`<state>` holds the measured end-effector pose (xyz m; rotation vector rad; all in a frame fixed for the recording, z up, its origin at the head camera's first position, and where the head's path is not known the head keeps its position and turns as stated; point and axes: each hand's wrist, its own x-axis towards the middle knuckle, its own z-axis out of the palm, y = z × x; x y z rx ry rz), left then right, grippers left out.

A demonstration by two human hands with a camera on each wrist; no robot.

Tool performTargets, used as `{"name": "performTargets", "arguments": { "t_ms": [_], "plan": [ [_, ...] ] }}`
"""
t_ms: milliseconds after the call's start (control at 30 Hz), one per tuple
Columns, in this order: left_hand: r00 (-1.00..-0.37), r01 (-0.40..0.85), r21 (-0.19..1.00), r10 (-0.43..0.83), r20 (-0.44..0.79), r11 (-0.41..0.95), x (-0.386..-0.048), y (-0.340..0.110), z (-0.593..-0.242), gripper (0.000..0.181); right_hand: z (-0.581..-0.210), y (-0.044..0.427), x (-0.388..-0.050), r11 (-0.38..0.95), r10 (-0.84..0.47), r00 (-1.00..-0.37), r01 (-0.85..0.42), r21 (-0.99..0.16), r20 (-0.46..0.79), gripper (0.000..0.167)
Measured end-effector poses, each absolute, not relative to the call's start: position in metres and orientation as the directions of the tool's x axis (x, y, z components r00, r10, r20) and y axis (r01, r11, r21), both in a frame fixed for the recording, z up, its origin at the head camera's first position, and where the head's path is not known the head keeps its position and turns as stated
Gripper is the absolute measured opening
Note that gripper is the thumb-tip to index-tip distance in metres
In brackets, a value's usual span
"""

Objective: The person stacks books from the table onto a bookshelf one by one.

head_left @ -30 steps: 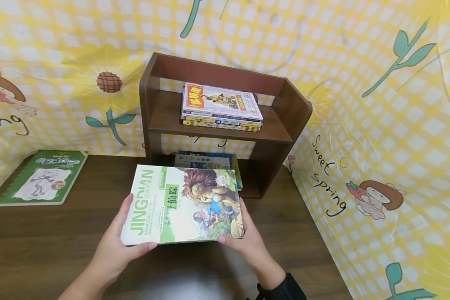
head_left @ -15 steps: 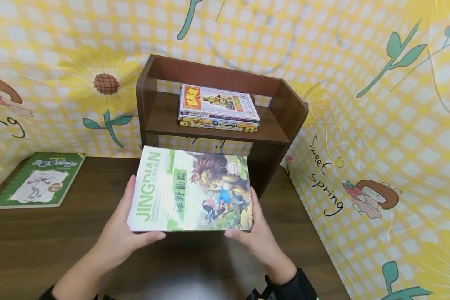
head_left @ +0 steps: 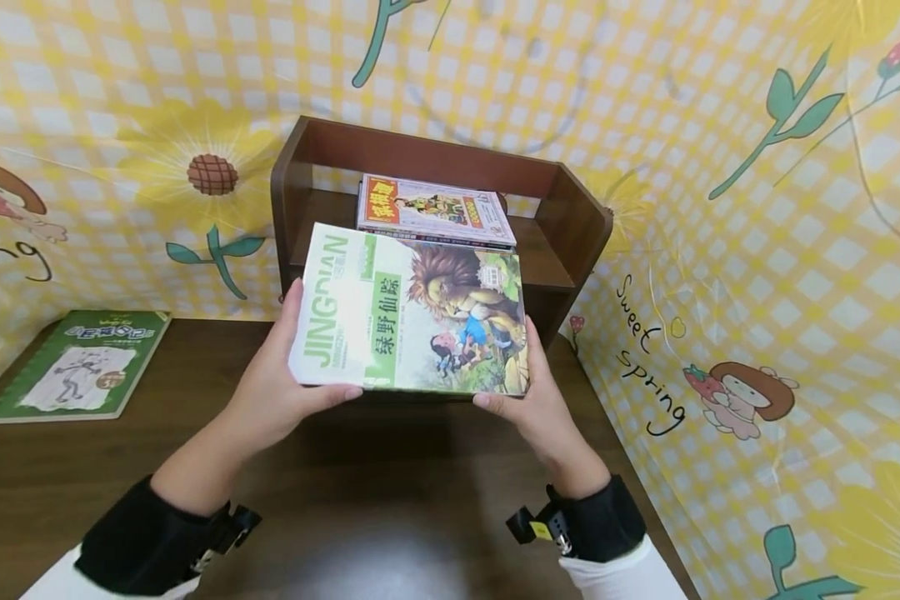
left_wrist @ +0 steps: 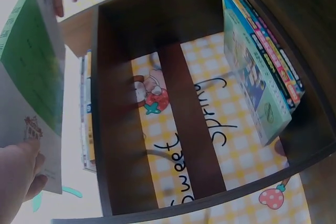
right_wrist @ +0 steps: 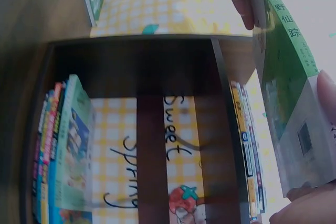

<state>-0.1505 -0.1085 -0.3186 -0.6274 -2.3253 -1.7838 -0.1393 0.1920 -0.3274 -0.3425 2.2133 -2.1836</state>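
Observation:
A white and green storybook [head_left: 435,325] with a lion on its cover is held by both hands in front of the brown two-tier bookshelf [head_left: 435,152]. My left hand [head_left: 277,383] grips its left end, thumb on the near edge. The right hand [head_left: 540,404] grips the right end the same way. In the head view the book partly covers a stack of comic books [head_left: 438,204] lying on the upper shelf. Both wrist views show the storybook's underside [left_wrist: 37,77] and spine [right_wrist: 289,35], apart from the shelf.
A green notebook-style book [head_left: 82,362] lies on the wooden table [head_left: 30,475] to the left. Several books [left_wrist: 262,61] lie stacked on the lower shelf. A yellow checked cloth [head_left: 720,250] hangs behind and to the right.
Both hands have raised the storybook and carried it forward, slightly to the right. It covered the lower shelf before and now overlaps the upper shelf's front. The grip looks the same.

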Motion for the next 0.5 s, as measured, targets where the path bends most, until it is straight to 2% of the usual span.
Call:
{"name": "performTargets", "arguments": {
  "t_ms": [300, 500],
  "plan": [
    [-0.892, 0.394, 0.916, 0.269, 0.363, 0.07, -0.188, -0.106, -0.306, 0.119, -0.314, 0.191, -0.172, 0.05, -0.145, -0.974, -0.181, -0.982, 0.172, 0.109],
    [-0.898, 0.377, 0.923, 0.277, 0.343, 0.079, -0.206, -0.102, -0.298, 0.114, -0.309, 0.192, -0.187, 0.085, -0.081, -0.981, -0.181, -0.98, 0.174, 0.101]
  ]
}}
